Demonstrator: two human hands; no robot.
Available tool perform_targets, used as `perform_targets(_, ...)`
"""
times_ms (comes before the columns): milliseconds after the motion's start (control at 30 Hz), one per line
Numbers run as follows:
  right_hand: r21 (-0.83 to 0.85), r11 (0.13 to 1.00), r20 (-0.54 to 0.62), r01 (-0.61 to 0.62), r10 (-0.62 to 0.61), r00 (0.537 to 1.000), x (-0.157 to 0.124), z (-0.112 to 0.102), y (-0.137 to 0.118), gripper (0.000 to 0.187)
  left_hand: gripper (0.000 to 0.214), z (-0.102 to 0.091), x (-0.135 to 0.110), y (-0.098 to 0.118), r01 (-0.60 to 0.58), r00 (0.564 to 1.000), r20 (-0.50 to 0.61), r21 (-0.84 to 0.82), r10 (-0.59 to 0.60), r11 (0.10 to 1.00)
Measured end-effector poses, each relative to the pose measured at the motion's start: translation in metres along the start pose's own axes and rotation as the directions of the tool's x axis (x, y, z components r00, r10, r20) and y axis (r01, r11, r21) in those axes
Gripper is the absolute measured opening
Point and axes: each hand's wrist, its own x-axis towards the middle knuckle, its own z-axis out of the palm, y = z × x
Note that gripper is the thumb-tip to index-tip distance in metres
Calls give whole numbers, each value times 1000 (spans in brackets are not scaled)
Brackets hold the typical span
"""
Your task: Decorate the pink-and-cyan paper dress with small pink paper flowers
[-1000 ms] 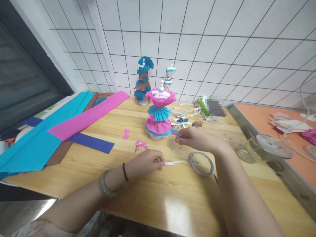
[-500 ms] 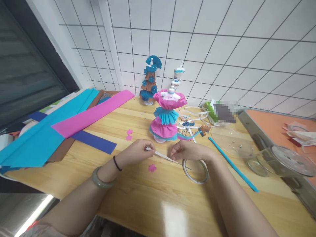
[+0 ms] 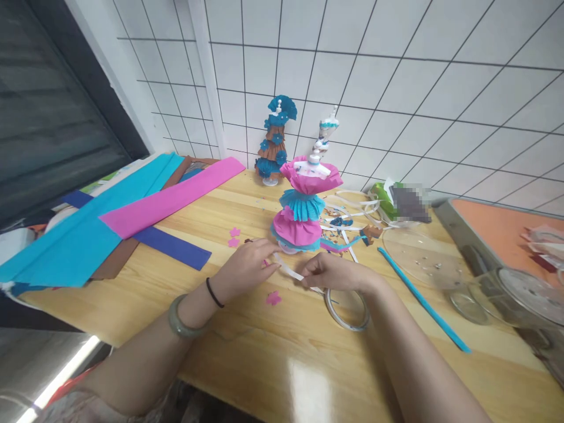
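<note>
My left hand (image 3: 249, 264) has its thumb and fingers apart beside the free end of a narrow white tape strip (image 3: 288, 270). A bit of pink shows in the gap between them; whether it is held I cannot tell. My right hand (image 3: 328, 273) pinches the strip farther along, near the tape roll (image 3: 348, 326) lying flat below it. One pink paper flower (image 3: 274, 298) lies between my forearms, and more pink flowers (image 3: 234, 237) lie past my left hand. Just beyond both hands stands a dress form (image 3: 302, 226) in pink and blue crepe paper.
Crepe paper sheets (image 3: 171, 197) are piled at left. Two other decorated forms stand by the wall, one in blue and brown (image 3: 276, 144). Scraps and white strips (image 3: 348, 214) lie behind my right hand. A blue strip (image 3: 423, 299) and clear plastic containers (image 3: 489, 294) are at right.
My left thumb and fingers have parted at the tape's end. My right fingers have closed on the strip, which now curves upward. The view has shifted slightly.
</note>
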Motion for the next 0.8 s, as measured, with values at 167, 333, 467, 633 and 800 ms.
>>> perform_targets(167,-7,999,8,-51,51,999,2,3,-4,23,33,7,-3,6,-231,973,56,113,226,966)
perform_targets(333,-13,996,13,-92,92,996,4,5,-4,21,34,8,-5,6,-301,946,155,95,285,949)
perform_targets(467,-20,997,16,-73,74,997,4,6,-4,20,39,3,-5,10,-248,961,169,180,218,952)
perform_targets(633,-42,998,-1,-43,43,999,5,5,-2,24,33,3,-5,16,-178,981,129,297,145,938)
perform_targets(800,-86,996,-17,-18,16,1000,5,7,-1,23,23,14,-8,17,-280,945,234,229,227,932)
